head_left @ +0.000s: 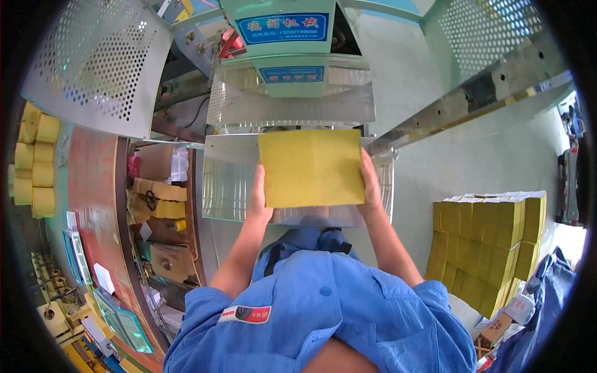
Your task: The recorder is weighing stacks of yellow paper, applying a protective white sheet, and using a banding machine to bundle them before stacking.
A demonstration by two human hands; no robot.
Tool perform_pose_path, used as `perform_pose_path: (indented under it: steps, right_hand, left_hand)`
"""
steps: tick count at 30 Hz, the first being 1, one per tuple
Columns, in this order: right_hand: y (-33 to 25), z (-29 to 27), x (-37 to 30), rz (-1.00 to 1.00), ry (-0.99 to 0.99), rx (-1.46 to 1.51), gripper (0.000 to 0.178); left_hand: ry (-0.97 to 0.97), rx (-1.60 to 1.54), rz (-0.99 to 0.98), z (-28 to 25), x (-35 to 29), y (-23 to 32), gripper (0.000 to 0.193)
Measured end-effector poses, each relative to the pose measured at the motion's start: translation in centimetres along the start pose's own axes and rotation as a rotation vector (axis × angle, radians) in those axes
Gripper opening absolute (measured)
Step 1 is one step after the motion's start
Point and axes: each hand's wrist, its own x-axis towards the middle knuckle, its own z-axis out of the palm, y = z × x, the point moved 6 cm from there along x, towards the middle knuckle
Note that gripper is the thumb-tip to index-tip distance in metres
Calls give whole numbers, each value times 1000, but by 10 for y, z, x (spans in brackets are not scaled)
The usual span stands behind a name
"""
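Yellow paper is held mid-frame.
Its sides are gripped by left hand and right hand (fingers largely hidden behind); its thickness cannot be told.

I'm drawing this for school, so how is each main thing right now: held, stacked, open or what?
Yellow rectangular sheet: held up by both hands
Left hand: gripping the sheet's left edge
Right hand: gripping the sheet's right edge
Yellow bundles at right: stacked in a block
Yellow bundles at left: stacked
Blue shirt: open at neck
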Motion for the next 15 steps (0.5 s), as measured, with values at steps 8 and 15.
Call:
perform_pose_path:
  steps: [8,15]
  right_hand:
    - [-21,-12,80,36,146,-12,67]
    - [-16,-14,89,9,137,8,61]
  left_hand:
    - [-140,140,55,38,101,36,64]
    - [-143,91,11,42,110,41,67]
